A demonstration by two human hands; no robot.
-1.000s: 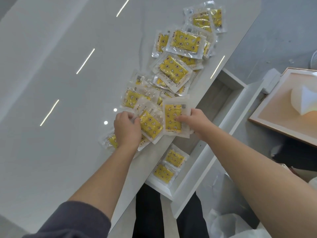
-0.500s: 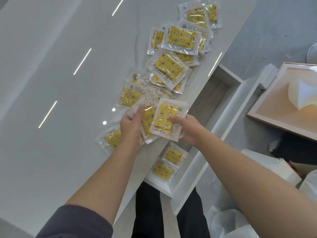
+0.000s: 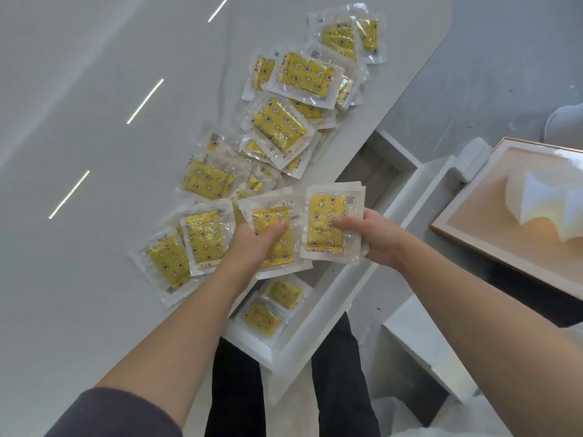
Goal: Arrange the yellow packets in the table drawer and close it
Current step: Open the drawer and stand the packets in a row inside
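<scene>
Packet (image 3: 325,209) pinched between right fingers (image 3: 344,222)

Bright even light, strip-lamp glare on glossy table (image 3: 94,294), edges bent, slightly soft

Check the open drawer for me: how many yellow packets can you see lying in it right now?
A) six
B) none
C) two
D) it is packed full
C: the drawer holds a nearer packet and a farther packet, side by side at its near end; no others show in it.
</scene>
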